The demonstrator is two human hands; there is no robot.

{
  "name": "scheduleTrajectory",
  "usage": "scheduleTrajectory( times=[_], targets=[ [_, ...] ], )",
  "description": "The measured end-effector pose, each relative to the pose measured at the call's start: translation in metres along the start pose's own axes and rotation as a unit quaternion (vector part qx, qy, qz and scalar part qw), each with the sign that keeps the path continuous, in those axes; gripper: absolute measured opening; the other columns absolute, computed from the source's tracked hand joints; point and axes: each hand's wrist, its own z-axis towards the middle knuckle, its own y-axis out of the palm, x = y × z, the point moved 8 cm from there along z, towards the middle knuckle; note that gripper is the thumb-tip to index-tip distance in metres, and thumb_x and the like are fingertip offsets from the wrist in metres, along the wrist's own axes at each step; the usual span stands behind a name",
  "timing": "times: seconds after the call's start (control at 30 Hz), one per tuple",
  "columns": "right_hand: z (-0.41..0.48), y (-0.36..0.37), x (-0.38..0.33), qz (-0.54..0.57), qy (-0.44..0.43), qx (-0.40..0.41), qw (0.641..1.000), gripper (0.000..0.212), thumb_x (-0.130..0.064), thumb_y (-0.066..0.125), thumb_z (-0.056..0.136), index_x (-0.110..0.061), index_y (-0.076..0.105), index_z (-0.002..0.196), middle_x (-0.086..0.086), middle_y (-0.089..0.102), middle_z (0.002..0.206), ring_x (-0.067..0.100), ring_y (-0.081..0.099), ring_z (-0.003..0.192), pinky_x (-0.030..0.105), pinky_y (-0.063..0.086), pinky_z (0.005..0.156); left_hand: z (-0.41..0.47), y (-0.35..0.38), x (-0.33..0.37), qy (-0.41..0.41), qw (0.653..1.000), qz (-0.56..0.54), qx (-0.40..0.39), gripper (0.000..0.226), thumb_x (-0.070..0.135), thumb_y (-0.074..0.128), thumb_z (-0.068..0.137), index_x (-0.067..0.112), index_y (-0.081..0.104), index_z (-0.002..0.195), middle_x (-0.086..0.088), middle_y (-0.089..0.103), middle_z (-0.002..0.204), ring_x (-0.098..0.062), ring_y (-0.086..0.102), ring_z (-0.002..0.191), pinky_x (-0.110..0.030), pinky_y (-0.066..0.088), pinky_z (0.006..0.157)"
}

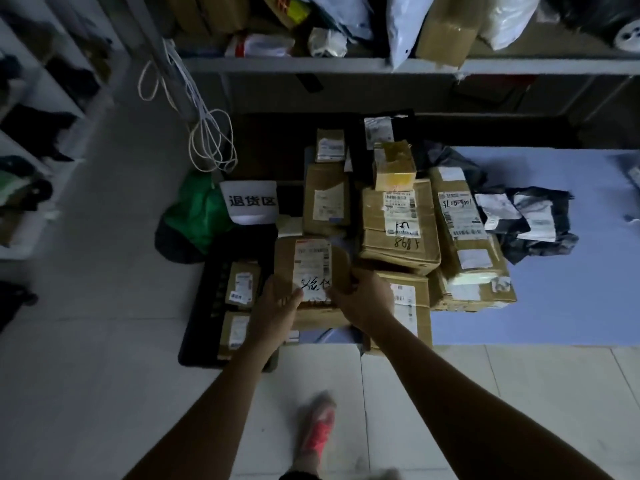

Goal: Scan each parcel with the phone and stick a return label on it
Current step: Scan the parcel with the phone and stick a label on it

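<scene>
Both-handed grip on the cardboard parcel (304,258): my left hand (278,299) holds its near left corner, thumb up on the shipping label (313,268). My right hand (362,297) takes the near right edge, and its fingers seem to wrap the side, though the dim light blurs them. I hold the parcel flat and label-up so the barcode can be read, and by the near end so my hands leave most of the print uncovered. It lies at the front of the pile of boxes (398,226) on the blue surface (554,306), beside the black crate (207,306) of small parcels and near the white returns-area sign (250,201). I cannot tell whether it rests on the box beneath or is lifted clear. No phone or return label shows, so I judge this parcel is not yet scanned, and one hand must come free for that.
</scene>
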Motion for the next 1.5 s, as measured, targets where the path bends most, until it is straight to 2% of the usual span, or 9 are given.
scheduleTrajectory(
  times=[0.1, 0.37, 0.53, 0.7, 0.83, 1.0, 1.2, 1.4, 1.5],
  targets=[
    [-0.001, -0.02, -0.017, 0.021, -0.044, -0.009, 0.999, 0.032, -0.047, 0.074, 0.081, -0.028, 0.07, 0.106, -0.008, 0.072, 0.085, 0.014, 0.067, 0.076, 0.031, 0.059, 0.066, -0.022, -0.015, 0.025, 0.021, 0.997, -0.05, 0.053, 0.043, 0.061, 0.065, 0.079, 0.048, 0.051, 0.118, 0.017, 0.068, 0.108, -0.01, 0.066, 0.099, -0.034, 0.054, 0.082],
    [-0.03, -0.199, -0.01, 0.123, -0.163, 0.077, 0.976, 0.046, -0.051, 0.072, 0.076, -0.032, 0.07, 0.118, -0.009, 0.075, 0.1, 0.017, 0.071, 0.088, 0.035, 0.06, 0.072, -0.099, 0.018, 0.185, 0.133, 0.98, -0.108, 0.102, 0.057, 0.046, 0.074, 0.087, 0.031, 0.055, 0.138, 0.008, 0.068, 0.124, -0.016, 0.066, 0.112, -0.043, 0.055, 0.097],
    [-0.046, -0.325, 0.075, 0.139, -0.155, 0.119, 0.971, 0.033, -0.049, 0.071, 0.076, -0.03, 0.072, 0.102, -0.01, 0.075, 0.091, 0.018, 0.07, 0.084, 0.039, 0.06, 0.072, -0.142, 0.118, 0.285, 0.187, 0.976, -0.077, 0.077, 0.051, 0.053, 0.071, 0.084, 0.038, 0.057, 0.13, 0.011, 0.068, 0.119, -0.017, 0.066, 0.109, -0.038, 0.055, 0.091],
    [-0.046, -0.414, 0.197, 0.155, -0.072, 0.157, 0.973, 0.051, -0.054, 0.062, 0.068, -0.035, 0.07, 0.114, -0.011, 0.074, 0.087, 0.018, 0.072, 0.07, 0.04, 0.062, 0.066, -0.153, 0.254, 0.351, 0.199, 0.979, -0.034, 0.018, 0.04, 0.056, 0.066, 0.086, 0.049, 0.056, 0.124, 0.035, 0.064, 0.101, 0.001, 0.063, 0.1, -0.031, 0.054, 0.084],
    [-0.027, -0.475, 0.303, 0.155, 0.003, 0.225, 0.962, 0.057, -0.056, 0.059, 0.061, -0.038, 0.071, 0.114, -0.016, 0.07, 0.087, 0.015, 0.067, 0.082, 0.031, 0.056, 0.067, -0.151, 0.379, 0.394, 0.225, 0.974, -0.008, -0.04, 0.035, 0.056, 0.061, 0.087, 0.063, 0.046, 0.118, 0.044, 0.06, 0.09, 0.01, 0.058, 0.091, -0.015, 0.042, 0.071],
    [0.013, -0.505, 0.422, 0.129, 0.101, 0.235, 0.958, 0.057, -0.056, 0.065, 0.064, -0.036, 0.068, 0.117, -0.013, 0.068, 0.086, 0.019, 0.068, 0.086, 0.037, 0.059, 0.074, -0.121, 0.528, 0.4, 0.201, 0.97, -0.056, -0.125, 0.06, 0.031, 0.07, 0.093, 0.031, 0.043, 0.147, 0.014, 0.065, 0.122, -0.01, 0.063, 0.111, -0.027, 0.052, 0.089],
    [0.055, -0.497, 0.548, 0.13, 0.18, 0.165, 0.961, 0.049, -0.053, 0.07, 0.067, -0.034, 0.069, 0.112, -0.009, 0.071, 0.096, 0.019, 0.067, 0.089, 0.039, 0.058, 0.079, -0.102, 0.658, 0.371, 0.117, 0.974, -0.038, -0.189, 0.069, 0.034, 0.073, 0.082, 0.037, 0.042, 0.143, 0.009, 0.065, 0.126, -0.016, 0.064, 0.112, -0.037, 0.055, 0.094],
    [0.086, -0.481, 0.612, 0.11, 0.167, 0.088, 0.976, 0.045, -0.046, 0.072, 0.077, -0.029, 0.066, 0.118, -0.005, 0.065, 0.102, 0.02, 0.064, 0.094, 0.035, 0.056, 0.078, -0.102, 0.717, 0.345, 0.05, 0.988, -0.017, -0.147, 0.054, 0.043, 0.07, 0.077, 0.051, 0.049, 0.126, 0.019, 0.067, 0.115, -0.013, 0.065, 0.11, -0.032, 0.053, 0.09],
    [0.101, -0.481, 0.631, 0.088, 0.113, 0.049, 0.988, 0.041, -0.051, 0.066, 0.079, -0.03, 0.066, 0.114, -0.008, 0.064, 0.098, 0.014, 0.061, 0.086, 0.029, 0.048, 0.07, -0.108, 0.731, 0.334, 0.008, 0.995, -0.034, -0.095, 0.07, 0.049, 0.083, 0.067, 0.047, 0.05, 0.129, 0.021, 0.069, 0.115, -0.009, 0.067, 0.109, -0.032, 0.053, 0.092]
  ],
)
